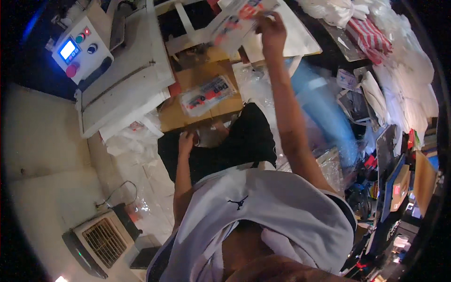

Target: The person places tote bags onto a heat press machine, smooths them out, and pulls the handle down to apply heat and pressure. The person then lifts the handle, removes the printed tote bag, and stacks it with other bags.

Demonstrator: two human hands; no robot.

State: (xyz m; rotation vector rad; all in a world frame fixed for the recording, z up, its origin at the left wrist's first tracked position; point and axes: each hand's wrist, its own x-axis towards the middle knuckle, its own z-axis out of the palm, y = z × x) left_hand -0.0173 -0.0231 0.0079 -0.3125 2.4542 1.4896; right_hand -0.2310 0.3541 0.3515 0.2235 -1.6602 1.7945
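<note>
Raised at the top of the head view, my right hand (272,30) is closed on the edge of a clear plastic bag (235,23) with red and blue print. The bag is blurred and hangs beside a flat white board (300,35). A similar printed plastic bag (208,96) lies flat on a brown cardboard box (197,115) in front of my lap. Down by the box's near edge is my left hand (186,142), its fingers bent and partly lost in shadow; whether it grips anything does not show.
At the left stands a white machine (124,91) with a lit control panel (80,49). A vented unit (104,238) and a cable sit on the floor. White plastic bundles (399,70) pile up at the right. A blurred blue shape (324,110) lies beyond my right forearm.
</note>
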